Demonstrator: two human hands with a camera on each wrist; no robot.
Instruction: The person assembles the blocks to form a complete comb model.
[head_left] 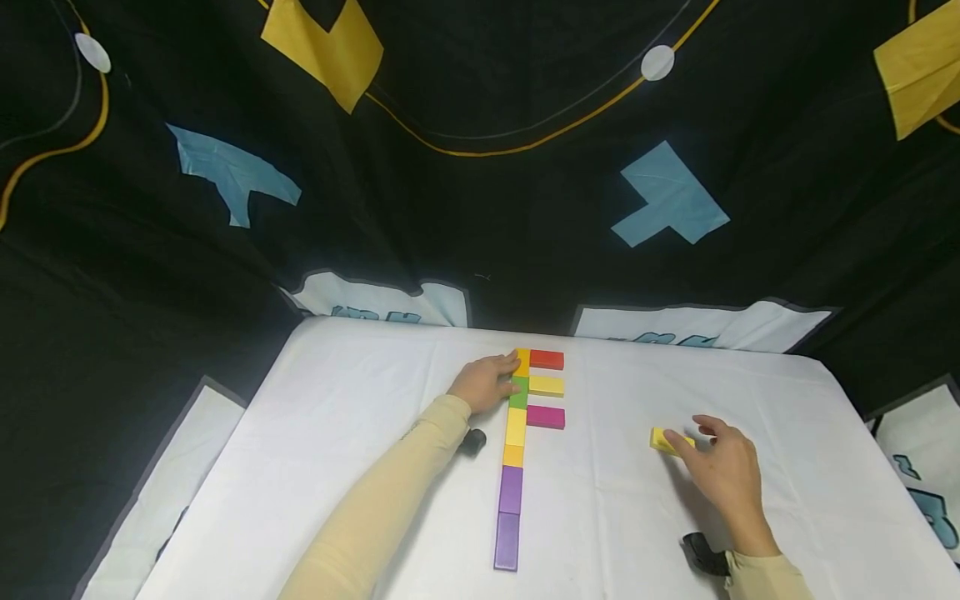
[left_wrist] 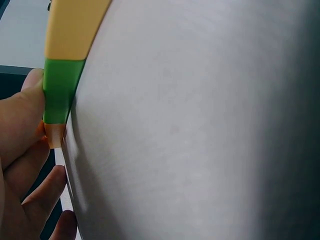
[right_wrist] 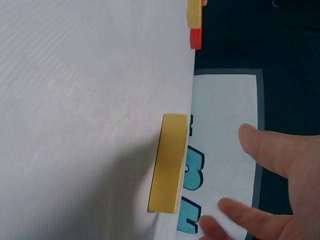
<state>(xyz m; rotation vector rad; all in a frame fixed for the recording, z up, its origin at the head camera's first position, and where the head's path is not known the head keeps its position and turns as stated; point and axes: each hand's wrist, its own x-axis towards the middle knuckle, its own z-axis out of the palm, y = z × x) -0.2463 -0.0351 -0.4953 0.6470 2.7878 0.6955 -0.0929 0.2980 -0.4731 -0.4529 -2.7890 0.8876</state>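
Note:
A column of blocks runs down the table: an orange block point(head_left: 524, 360) at the far end, a green block point(head_left: 520, 395), a yellow block point(head_left: 516, 427), a small orange block point(head_left: 513, 455) and two purple blocks point(head_left: 511, 490). My left hand point(head_left: 482, 383) lies along the column's far left side, thumb at the green block and fingertips by the far orange one. Off to the right, a separate yellow block point(right_wrist: 169, 165) lies on the cloth. My right hand point(head_left: 726, 471) hovers beside and over it, thumb and fingers spread apart, gripping nothing.
Red point(head_left: 547, 360), pale yellow point(head_left: 546, 387) and magenta point(head_left: 546, 417) blocks stick out rightward from the column. White cloth point(head_left: 615, 517) covers the table. A dark patterned curtain point(head_left: 480, 233) hangs behind its far edge.

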